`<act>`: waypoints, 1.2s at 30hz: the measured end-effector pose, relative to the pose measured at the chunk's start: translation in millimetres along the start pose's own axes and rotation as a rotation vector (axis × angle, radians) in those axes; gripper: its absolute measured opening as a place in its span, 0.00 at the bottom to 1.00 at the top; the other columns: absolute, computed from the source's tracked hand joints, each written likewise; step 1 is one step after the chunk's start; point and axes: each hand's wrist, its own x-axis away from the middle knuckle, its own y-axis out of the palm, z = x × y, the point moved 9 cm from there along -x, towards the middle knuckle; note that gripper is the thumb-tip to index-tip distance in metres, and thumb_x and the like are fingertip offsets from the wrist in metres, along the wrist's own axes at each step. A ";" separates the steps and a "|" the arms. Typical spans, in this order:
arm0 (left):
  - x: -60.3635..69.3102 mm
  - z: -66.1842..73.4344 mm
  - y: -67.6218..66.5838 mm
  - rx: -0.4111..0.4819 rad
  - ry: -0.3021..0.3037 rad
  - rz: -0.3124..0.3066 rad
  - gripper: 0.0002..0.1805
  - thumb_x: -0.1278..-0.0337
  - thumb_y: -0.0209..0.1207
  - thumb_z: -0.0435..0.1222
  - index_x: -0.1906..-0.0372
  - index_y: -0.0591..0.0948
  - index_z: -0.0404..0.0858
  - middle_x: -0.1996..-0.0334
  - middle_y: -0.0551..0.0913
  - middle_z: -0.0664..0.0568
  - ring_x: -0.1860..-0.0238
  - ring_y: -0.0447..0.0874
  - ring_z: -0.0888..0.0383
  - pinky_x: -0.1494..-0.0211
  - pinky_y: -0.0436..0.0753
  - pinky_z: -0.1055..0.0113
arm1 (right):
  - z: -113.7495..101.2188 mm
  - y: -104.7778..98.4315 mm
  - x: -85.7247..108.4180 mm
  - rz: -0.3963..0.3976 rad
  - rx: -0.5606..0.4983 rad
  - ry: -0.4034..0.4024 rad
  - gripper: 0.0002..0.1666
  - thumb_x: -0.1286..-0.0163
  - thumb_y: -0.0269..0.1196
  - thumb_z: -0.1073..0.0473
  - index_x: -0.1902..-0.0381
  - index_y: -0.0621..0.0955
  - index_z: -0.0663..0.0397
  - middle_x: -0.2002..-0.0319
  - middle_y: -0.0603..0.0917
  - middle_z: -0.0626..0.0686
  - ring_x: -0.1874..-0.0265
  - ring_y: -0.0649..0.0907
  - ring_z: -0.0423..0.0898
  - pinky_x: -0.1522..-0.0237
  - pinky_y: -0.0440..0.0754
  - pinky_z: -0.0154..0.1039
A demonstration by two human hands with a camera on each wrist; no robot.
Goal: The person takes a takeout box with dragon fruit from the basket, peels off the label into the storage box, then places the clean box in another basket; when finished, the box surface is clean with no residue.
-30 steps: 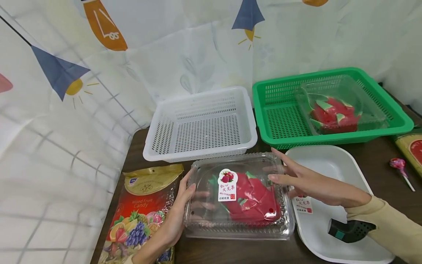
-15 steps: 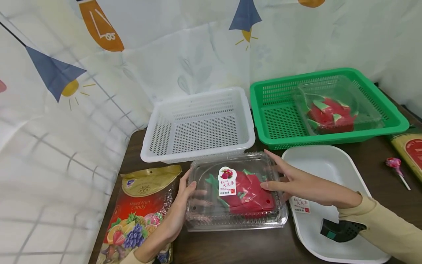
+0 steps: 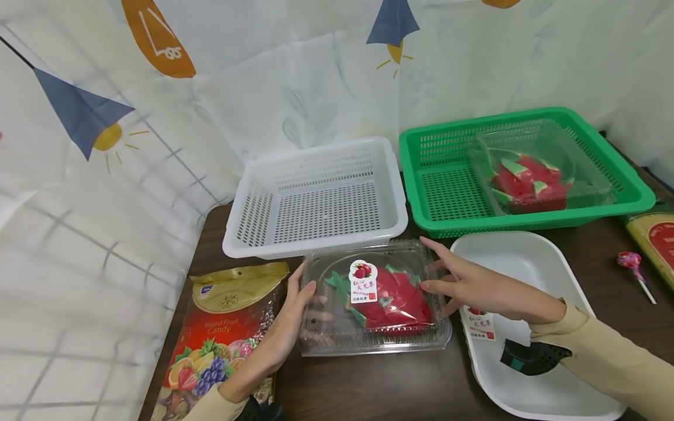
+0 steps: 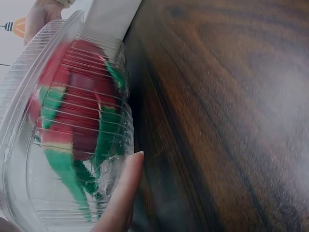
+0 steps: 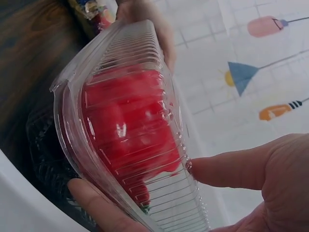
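A clear plastic clamshell box (image 3: 326, 336) with a red, green-tipped dragon fruit (image 3: 402, 298) inside is held between both hands, in front of the white basket. Its lid bears a white label (image 3: 363, 280) with a fruit picture. My left hand (image 3: 286, 316) grips the box's left end, thumb on top. At the opposite end my right hand (image 3: 474, 286) pinches the rim, thumb and fingers on either side of the box (image 5: 140, 125) in the right wrist view. Some fingers show only through the plastic. Whether the box touches the table cannot be told.
Behind stand a white basket (image 3: 316, 242) and a green basket (image 3: 437, 225) holding another boxed dragon fruit (image 3: 532, 181). A white tray (image 3: 526, 263) is under my right forearm, a similar label (image 3: 480, 323) at its left edge. A candy bag (image 3: 221, 327) lies left, a lollipop (image 3: 629, 260) far right.
The clamshell box has moved slightly away from me, closer to the white basket, and appears a bit smaller. Both hands have travelled with it and keep their hold.
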 end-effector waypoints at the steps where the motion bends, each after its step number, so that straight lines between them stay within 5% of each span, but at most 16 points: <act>1: -0.6 0.2 -0.2 -0.014 -0.001 -0.001 0.36 0.18 0.40 0.54 0.15 0.42 0.58 0.44 0.76 0.35 0.53 0.89 0.41 0.59 0.87 0.52 | -0.5 -0.8 -0.4 0.001 0.006 0.002 0.56 0.20 0.61 0.55 0.15 0.34 0.50 0.30 0.59 0.77 0.60 0.90 0.57 0.47 0.84 0.64; 16: -5.6 3.7 -3.5 -0.171 -0.018 -0.007 0.37 0.16 0.39 0.56 0.14 0.40 0.56 0.41 0.73 0.35 0.51 0.87 0.47 0.60 0.80 0.55 | -3.6 -6.3 -2.7 0.011 0.018 -0.002 0.57 0.20 0.61 0.57 0.15 0.34 0.52 0.30 0.57 0.78 0.59 0.90 0.57 0.49 0.85 0.62; 23: -4.7 5.5 -6.5 -0.226 -0.003 0.020 0.37 0.16 0.41 0.53 0.14 0.43 0.52 0.39 0.74 0.35 0.48 0.87 0.42 0.60 0.84 0.50 | -6.5 -6.6 -3.0 0.006 0.028 -0.032 0.58 0.20 0.62 0.56 0.16 0.33 0.53 0.30 0.57 0.78 0.60 0.90 0.55 0.48 0.85 0.62; 28: -4.2 7.3 -6.5 -0.259 0.010 0.017 0.37 0.16 0.41 0.53 0.14 0.43 0.51 0.40 0.76 0.36 0.48 0.88 0.44 0.50 0.83 0.42 | -7.5 -6.5 -2.5 0.006 0.039 -0.042 0.57 0.20 0.62 0.55 0.15 0.33 0.52 0.29 0.57 0.77 0.62 0.90 0.54 0.47 0.85 0.61; 36: -3.5 8.4 -7.3 -0.258 0.007 0.020 0.37 0.16 0.42 0.52 0.14 0.44 0.50 0.40 0.77 0.36 0.48 0.87 0.44 0.62 0.83 0.55 | -9.2 -5.5 -1.5 0.019 0.039 -0.062 0.57 0.21 0.63 0.56 0.15 0.35 0.53 0.29 0.57 0.77 0.52 0.87 0.58 0.52 0.88 0.55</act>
